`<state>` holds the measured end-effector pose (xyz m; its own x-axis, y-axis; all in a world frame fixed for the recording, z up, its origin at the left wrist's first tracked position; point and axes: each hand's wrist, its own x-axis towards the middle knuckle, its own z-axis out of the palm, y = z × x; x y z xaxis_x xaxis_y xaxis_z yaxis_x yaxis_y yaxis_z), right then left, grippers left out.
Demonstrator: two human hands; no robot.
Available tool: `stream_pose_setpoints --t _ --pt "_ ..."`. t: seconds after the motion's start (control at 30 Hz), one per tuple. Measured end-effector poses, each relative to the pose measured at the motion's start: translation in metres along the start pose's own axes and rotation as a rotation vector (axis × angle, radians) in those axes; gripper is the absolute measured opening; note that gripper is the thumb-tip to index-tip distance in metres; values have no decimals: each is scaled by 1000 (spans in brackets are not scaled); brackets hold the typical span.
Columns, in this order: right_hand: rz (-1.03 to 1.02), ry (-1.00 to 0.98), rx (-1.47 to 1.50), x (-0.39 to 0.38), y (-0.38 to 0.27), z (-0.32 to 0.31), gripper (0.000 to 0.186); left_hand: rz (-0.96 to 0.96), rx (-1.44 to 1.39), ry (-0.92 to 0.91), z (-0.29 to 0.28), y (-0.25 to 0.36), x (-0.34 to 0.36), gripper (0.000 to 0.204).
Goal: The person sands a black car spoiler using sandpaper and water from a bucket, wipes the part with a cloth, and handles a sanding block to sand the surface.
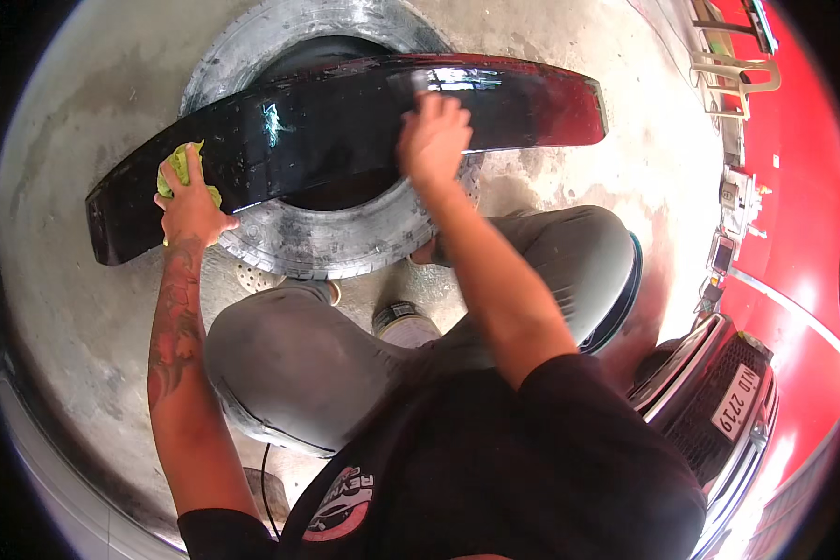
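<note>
A long, curved, glossy black panel point(336, 131), with a reddish sheen at its right end, lies across a grey, dusty tyre point(336, 247) on the floor. My left hand point(191, 207) presses a yellow-green cloth point(177, 173) onto the panel's left part, its thumb by the near edge. Right of the panel's middle, my right hand point(434, 135) is laid on the surface with its fingers stretched out, somewhat smeared by motion. No object shows in it, though its palm is hidden. Bright reflections shine on the panel beyond the right hand and between both hands.
Between my knees stands a can-like container point(406, 327). A car's front end point(719, 401) is at the lower right, and a grey car body point(75, 499) at the lower left. Along the red wall point(803, 233) are a plastic chair point(737, 79) and small items. A black cable point(265, 485) hangs by my left leg.
</note>
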<state>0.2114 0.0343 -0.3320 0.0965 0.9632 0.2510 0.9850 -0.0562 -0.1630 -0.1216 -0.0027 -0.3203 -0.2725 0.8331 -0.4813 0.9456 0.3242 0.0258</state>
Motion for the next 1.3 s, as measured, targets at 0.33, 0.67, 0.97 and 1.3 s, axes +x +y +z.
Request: stream_pose_setpoints --t 0.33,0.67,0.97,1.3 --pt "-37 -56 -31 15 44 -13 37 16 -30 0 0 -1 -2 141" --pt "-56 -102 59 -42 10 -22 42 3 14 2 4 -3 -1 141" --pt "33 56 26 -5 55 -6 37 -2 3 19 5 -4 1 144" --pt "-221 42 126 45 27 -1 32 31 -35 56 10 -8 0 139"
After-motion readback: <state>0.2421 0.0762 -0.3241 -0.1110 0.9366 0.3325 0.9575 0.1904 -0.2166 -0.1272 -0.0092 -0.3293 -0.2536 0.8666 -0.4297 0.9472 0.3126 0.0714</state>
